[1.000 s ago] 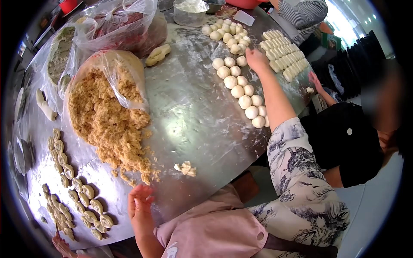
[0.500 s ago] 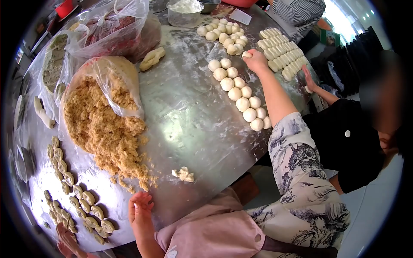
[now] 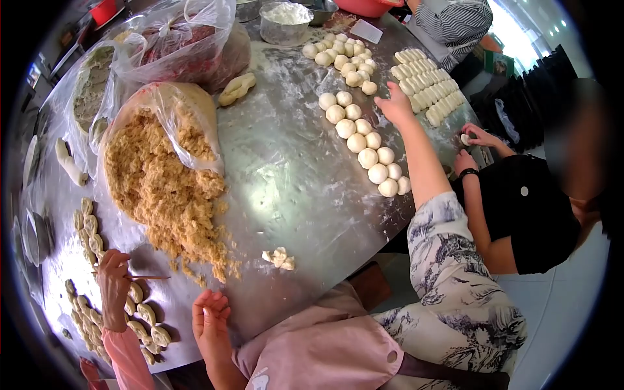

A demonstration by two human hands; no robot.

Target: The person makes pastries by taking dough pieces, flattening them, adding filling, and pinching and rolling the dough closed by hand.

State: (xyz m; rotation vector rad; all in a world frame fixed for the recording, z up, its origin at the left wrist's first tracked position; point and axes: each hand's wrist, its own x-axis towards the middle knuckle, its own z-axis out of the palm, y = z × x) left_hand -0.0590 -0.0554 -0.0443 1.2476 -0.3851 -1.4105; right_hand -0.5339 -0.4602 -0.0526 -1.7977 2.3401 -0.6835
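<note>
Stretched out over the metal table (image 3: 279,214), my right hand (image 3: 396,106) has its thumb and fingers apart and holds nothing. Just beyond its fingertips sits a dough ball (image 3: 369,87), at the near end of a cluster of dough balls (image 3: 341,53). A longer double row of smooth dough balls (image 3: 367,157) lies to the left of my right forearm. My left hand (image 3: 212,318) rests palm up by the table's near edge, fingers loosely curled and empty. Close to it are a crumbly yellow-brown filling (image 3: 162,188) spilling from a plastic bag and a small lump of dough scraps (image 3: 279,259).
At left, a co-worker's hand (image 3: 114,276) holds a thin stick over twisted dough pieces (image 3: 84,318). At right, another person's hands (image 3: 478,138) work near rows of shaped dough (image 3: 426,84). A flour bowl (image 3: 285,29) and a tied bag of reddish filling (image 3: 179,45) stand at the back.
My right hand has let go of a dough ball beside the cluster and drawn back slightly. The co-worker's hand at left has moved up over the twisted pieces. My left hand stays put.
</note>
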